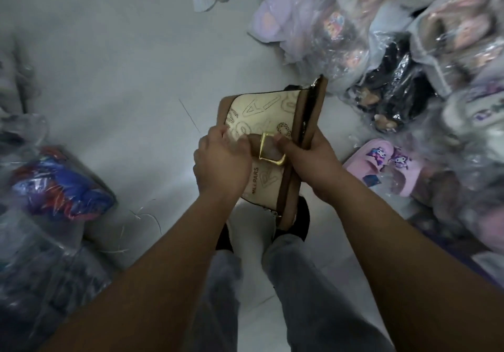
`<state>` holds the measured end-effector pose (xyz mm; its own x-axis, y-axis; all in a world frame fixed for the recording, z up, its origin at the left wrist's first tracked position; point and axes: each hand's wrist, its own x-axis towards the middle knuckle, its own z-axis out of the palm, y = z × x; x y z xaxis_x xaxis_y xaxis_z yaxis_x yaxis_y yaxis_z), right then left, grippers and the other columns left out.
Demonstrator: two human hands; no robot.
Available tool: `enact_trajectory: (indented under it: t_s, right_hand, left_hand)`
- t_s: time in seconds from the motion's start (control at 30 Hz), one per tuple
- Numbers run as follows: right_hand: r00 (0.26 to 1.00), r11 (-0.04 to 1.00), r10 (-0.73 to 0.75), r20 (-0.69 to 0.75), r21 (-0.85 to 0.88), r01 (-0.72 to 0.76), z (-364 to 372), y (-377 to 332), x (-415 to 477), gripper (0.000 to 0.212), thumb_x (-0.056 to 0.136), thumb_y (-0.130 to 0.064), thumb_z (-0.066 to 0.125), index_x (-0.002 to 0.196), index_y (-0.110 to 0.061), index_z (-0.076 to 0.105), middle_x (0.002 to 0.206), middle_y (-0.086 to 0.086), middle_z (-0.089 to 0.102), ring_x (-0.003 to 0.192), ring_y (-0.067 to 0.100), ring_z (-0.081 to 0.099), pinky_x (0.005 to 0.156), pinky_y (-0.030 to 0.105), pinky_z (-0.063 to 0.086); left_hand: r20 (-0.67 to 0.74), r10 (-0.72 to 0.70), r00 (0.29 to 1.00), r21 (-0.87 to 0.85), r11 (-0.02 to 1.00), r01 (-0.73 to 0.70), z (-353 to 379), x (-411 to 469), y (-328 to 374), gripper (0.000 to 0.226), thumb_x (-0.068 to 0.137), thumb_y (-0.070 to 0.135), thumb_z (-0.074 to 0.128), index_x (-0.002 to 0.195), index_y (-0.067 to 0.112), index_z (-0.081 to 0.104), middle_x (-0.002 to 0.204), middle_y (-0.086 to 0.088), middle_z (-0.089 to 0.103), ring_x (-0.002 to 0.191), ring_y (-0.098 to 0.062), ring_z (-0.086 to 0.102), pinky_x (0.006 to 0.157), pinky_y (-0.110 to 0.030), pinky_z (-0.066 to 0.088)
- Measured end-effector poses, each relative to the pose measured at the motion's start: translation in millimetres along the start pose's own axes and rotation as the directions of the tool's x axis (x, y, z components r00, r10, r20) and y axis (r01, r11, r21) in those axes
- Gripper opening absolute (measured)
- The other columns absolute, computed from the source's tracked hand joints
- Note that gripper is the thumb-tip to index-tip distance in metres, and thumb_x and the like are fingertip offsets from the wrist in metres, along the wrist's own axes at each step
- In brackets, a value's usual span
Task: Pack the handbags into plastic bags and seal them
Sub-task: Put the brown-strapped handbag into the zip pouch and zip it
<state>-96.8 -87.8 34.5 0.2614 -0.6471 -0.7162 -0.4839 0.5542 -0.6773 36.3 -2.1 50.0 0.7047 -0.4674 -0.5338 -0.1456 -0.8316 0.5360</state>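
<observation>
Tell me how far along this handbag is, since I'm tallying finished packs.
Done: nothing on this one. The cream handbag is bare, with no plastic bag around it. In hand: the left hand and right hand grip it at the gold buckle. Left: bagging and sealing. Bagged goods lie on the floor; I cannot tell if any are handbags.

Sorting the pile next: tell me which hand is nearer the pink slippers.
Right. The right hand holds the handbag by its brown edge, on the side toward the pink slippers; the left hand is at the bag's far side.
</observation>
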Motion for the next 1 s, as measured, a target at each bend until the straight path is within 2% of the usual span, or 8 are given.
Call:
enact_trajectory:
  t_s: [0.13, 0.27, 0.33, 0.43, 0.63, 0.77, 0.9, 1.0]
  right_hand:
    - [0.988, 0.997, -0.028, 0.15, -0.066, 0.038, -45, -23, -52, 0.035, 0.095, -0.013, 0.071, 0.125, -0.025, 0.06, 0.112, -0.007, 0.076, 0.105, 0.008, 0.072, 0.098, 0.036, 0.058]
    - [0.971, 0.974, 0.022, 0.239, -0.225, 0.033, -80, -45, -99, 0.06, 0.089, -0.021, 0.077, 0.14, -0.024, 0.046, 0.119, 0.001, 0.071, 0.111, 0.016, 0.069, 0.1, 0.047, 0.056]
    - [0.963, 0.964, 0.052, 0.266, -0.264, 0.021, -98, -53, -120, 0.067, 0.086, -0.024, 0.079, 0.144, -0.026, 0.045, 0.123, -0.001, 0.069, 0.114, 0.015, 0.067, 0.1, 0.041, 0.056]
    - [0.963, 0.964, 0.068, 0.26, -0.265, 0.004, -123, -65, -150, 0.065, 0.089, -0.024, 0.08, 0.145, -0.028, 0.047, 0.12, -0.002, 0.069, 0.108, 0.012, 0.067, 0.093, 0.027, 0.056]
    - [0.998, 0.997, 0.063, -0.023, -0.038, -0.064, -167, -42, -219, 0.066, 0.074, -0.039, 0.09, 0.13, -0.035, 0.056, 0.114, -0.005, 0.073, 0.103, 0.011, 0.071, 0.092, 0.033, 0.058]
    - [0.973, 0.988, 0.117, -0.199, 0.118, -0.094, -205, -15, -281, 0.056, 0.07, -0.063, 0.084, 0.115, -0.035, 0.067, 0.103, -0.005, 0.077, 0.092, 0.01, 0.074, 0.079, 0.027, 0.053]
    - [0.872, 0.965, 0.251, -0.42, 0.183, -0.19, -242, 29, -341, 0.065, 0.072, -0.084, 0.064, 0.107, -0.029, 0.073, 0.095, -0.004, 0.075, 0.07, 0.0, 0.069, 0.056, 0.017, 0.048]
    - [0.823, 0.883, 0.391, -0.411, 0.421, -0.209, -264, 71, -387, 0.078, 0.065, -0.092, 0.056, 0.107, -0.029, 0.073, 0.1, 0.0, 0.077, 0.082, 0.013, 0.073, 0.064, 0.03, 0.057]
  left_hand:
    - [0.019, 0.199, 0.98, 0.152, 0.968, -0.199, -17, -39, 51, 0.053, 0.092, 0.052, 0.052, 0.138, 0.025, 0.049, 0.14, -0.002, 0.049, 0.132, -0.026, 0.039, 0.109, -0.046, 0.035]
    - [0.216, 0.478, 0.852, 0.158, 0.844, -0.513, -27, -69, 104, 0.071, 0.09, 0.064, 0.053, 0.148, 0.027, 0.038, 0.153, -0.002, 0.04, 0.143, -0.024, 0.03, 0.118, -0.045, 0.024]
    - [0.307, 0.52, 0.797, 0.173, 0.793, -0.584, -27, -81, 132, 0.069, 0.085, 0.074, 0.049, 0.14, 0.032, 0.046, 0.138, 0.002, 0.056, 0.135, -0.023, 0.043, 0.115, -0.047, 0.03]
    - [0.396, 0.498, 0.771, 0.196, 0.775, -0.601, -26, -102, 162, 0.051, 0.081, 0.08, 0.044, 0.093, 0.032, 0.056, 0.083, 0.012, 0.064, 0.095, -0.019, 0.062, 0.098, -0.047, 0.045]
    - [0.397, 0.563, 0.725, 0.122, 0.75, -0.65, -2, -167, 199, 0.043, 0.092, 0.06, 0.045, 0.066, 0.026, 0.048, 0.068, 0.007, 0.058, 0.073, -0.022, 0.062, 0.065, -0.031, 0.043]
    - [0.344, 0.574, 0.743, 0.153, 0.746, -0.648, 15, -215, 214, 0.05, 0.089, 0.061, 0.042, 0.062, 0.021, 0.053, 0.064, 0.002, 0.062, 0.07, -0.028, 0.063, 0.069, -0.035, 0.053]
    - [0.407, 0.548, 0.731, 0.189, 0.732, -0.654, 42, -272, 221, 0.055, 0.085, 0.064, 0.04, 0.079, 0.018, 0.068, 0.08, -0.002, 0.068, 0.081, -0.03, 0.064, 0.076, -0.036, 0.052]
    - [0.459, 0.508, 0.729, 0.23, 0.725, -0.65, 62, -320, 225, 0.056, 0.085, 0.065, 0.04, 0.088, 0.016, 0.067, 0.09, -0.003, 0.068, 0.087, -0.029, 0.061, 0.079, -0.036, 0.049]
